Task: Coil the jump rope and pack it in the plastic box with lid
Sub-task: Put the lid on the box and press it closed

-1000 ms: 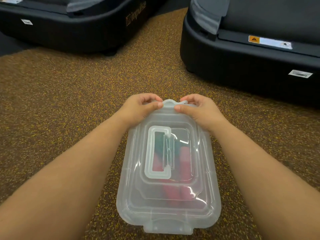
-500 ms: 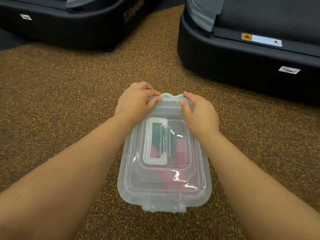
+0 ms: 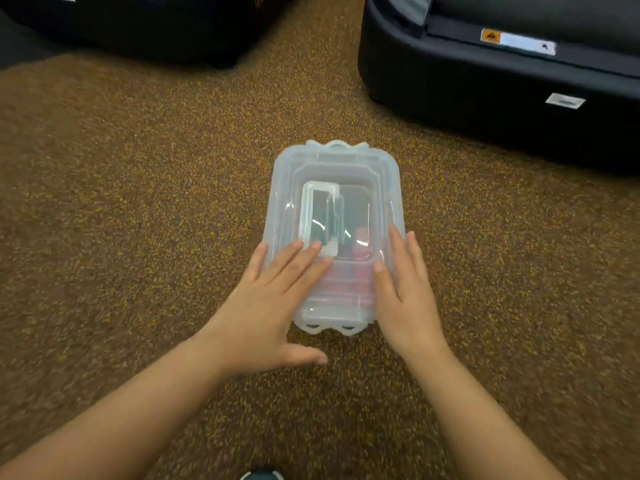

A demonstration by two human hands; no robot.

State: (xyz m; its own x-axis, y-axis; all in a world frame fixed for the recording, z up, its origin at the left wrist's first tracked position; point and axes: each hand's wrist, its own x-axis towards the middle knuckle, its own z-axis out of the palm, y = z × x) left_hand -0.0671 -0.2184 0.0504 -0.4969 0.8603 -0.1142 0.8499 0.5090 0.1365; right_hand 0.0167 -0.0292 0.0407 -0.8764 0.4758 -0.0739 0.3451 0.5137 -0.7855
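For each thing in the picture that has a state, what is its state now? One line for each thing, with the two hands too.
plastic box: on the floor, lid on.
lid: lies flat on the box; whether the end latches are locked cannot be told.
carry handle: folded flat on the lid.
jump rope: inside the box, seen as red and dark shapes through the lid.
left hand: open, fingers flat on the lid.
right hand: open, flat along the box's right edge.

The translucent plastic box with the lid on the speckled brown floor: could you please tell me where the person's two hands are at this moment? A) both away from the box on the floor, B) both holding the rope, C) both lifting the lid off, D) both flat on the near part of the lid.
D: the left hand and right hand lie open, palms down, on the near end of the translucent plastic box.
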